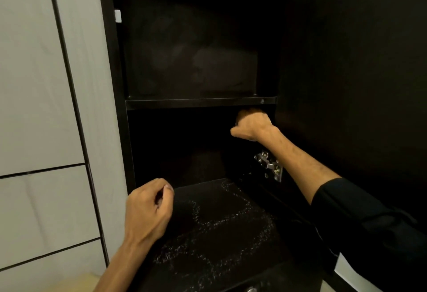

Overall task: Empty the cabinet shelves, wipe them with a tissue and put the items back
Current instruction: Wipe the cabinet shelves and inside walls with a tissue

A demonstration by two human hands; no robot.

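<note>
Shelves emptied, wiping apparently under way, restocking still to come.

Black cabinet [115, 84] filling centre frame, open; upper shelf [201, 103] and lower shelf [219, 227] both bare, the lower streaked with pale smear trails, probably wiping marks. No items in view. Right hand [253, 125] reached deep under the upper shelf at centre right, fingers curled; whether clenched on a tissue, cannot tell. Left hand [147, 208] at lower centre by the lower shelf's front, loosely curled, grasping nothing. Metal hinge [269, 164] below the right wrist.

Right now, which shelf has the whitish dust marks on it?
The bottom shelf, beside the left hand: curved whitish trails cross it. The upper shelf, just above the right hand, shows none from here.
</note>
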